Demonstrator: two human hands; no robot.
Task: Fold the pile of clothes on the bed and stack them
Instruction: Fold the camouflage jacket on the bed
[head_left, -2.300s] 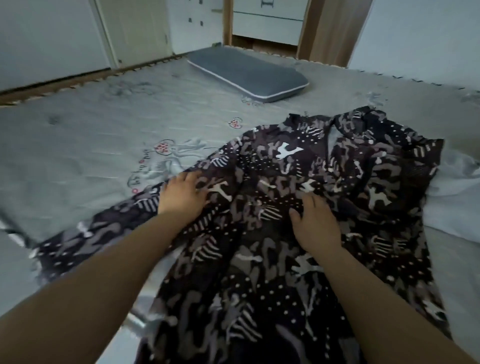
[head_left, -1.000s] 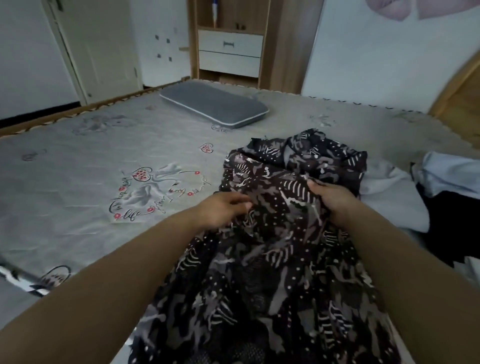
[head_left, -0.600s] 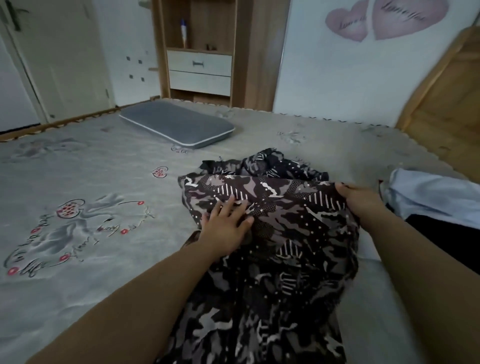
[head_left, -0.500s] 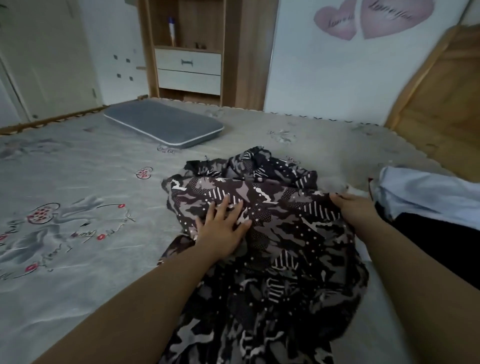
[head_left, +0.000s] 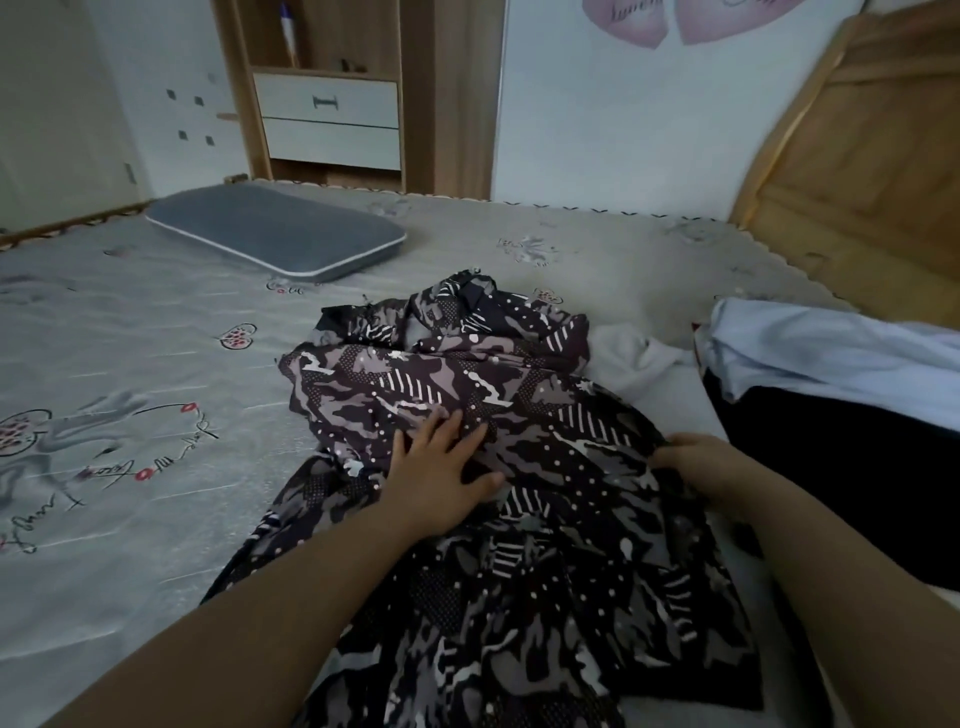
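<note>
A dark patterned garment (head_left: 524, 415) with grey and white shapes lies folded over itself on the grey bed (head_left: 156, 374), its lower part running toward me. My left hand (head_left: 441, 478) rests flat on its middle, fingers spread. At the garment's right edge my right hand (head_left: 701, 465) has its fingers curled over the fabric. To the right lie a pale blue garment (head_left: 831, 358), a black garment (head_left: 841, 467) and a white cloth (head_left: 634, 353).
A flat grey pillow (head_left: 275, 234) lies at the far left of the bed. A wooden headboard (head_left: 857, 156) rises at the right. A wooden shelf unit with white drawers (head_left: 332, 119) stands beyond the bed's far edge.
The patterned garment's top part has been folded over toward me. Both hands have slid nearer along it, the left pressing flat and the right holding the right edge.
</note>
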